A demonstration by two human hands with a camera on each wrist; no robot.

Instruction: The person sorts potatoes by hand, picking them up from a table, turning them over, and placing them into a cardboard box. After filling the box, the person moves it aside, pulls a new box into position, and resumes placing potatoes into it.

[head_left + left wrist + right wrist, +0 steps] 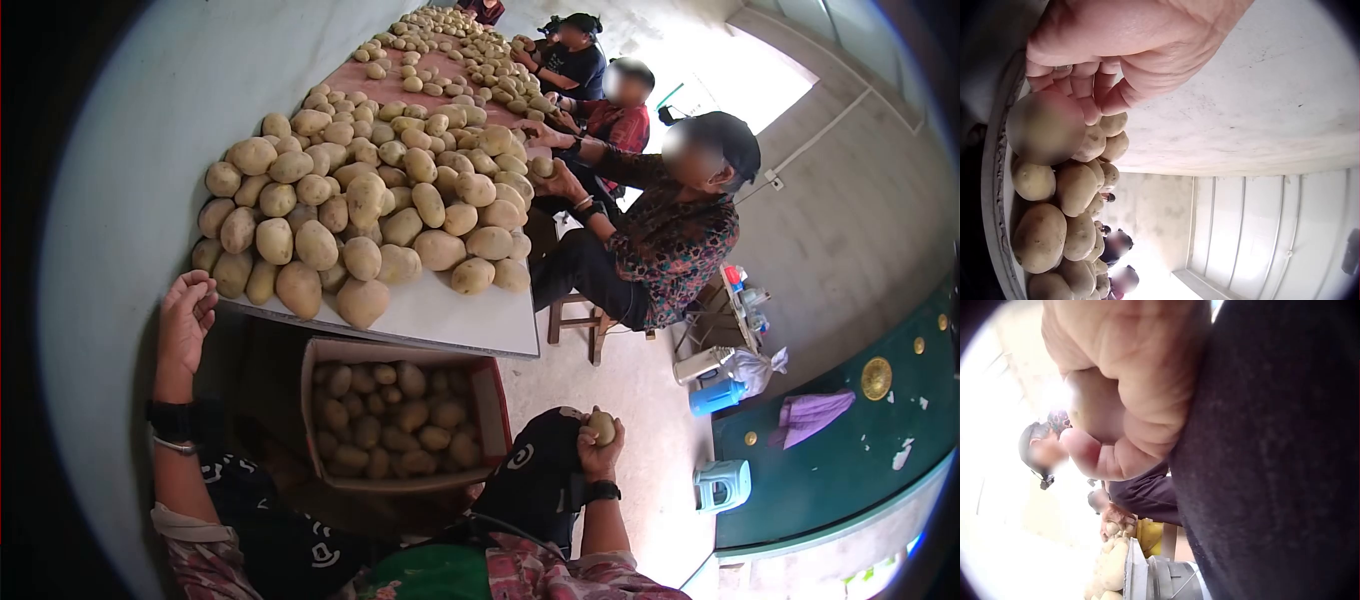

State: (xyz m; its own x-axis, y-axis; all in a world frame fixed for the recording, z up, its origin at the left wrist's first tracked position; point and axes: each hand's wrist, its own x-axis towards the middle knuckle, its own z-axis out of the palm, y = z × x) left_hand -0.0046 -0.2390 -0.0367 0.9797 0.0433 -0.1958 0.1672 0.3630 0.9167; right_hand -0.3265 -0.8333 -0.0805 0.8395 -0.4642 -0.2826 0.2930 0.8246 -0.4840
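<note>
Many potatoes [340, 200] [1040, 237] are heaped on the white-topped table [470, 322]. At the table's left corner is the left hand [188, 315] [1129, 50], its fingers loosely bent beside the nearest potatoes; a blurred patch in the left wrist view hides what lies by the fingertips. The right hand [602, 456] [1141, 381] grips one potato [601, 427] [1092, 403], low beside the dark-clothed leg, with fingers curled round it. In the right wrist view, that potato is partly covered by the fingers.
Below the table edge, a cardboard box [400, 486] holds several potatoes. Another person [670, 240] sits at the table's right side, with others further back. A wall [120, 180] runs along the left. A blue stool [722, 486] stands at the right.
</note>
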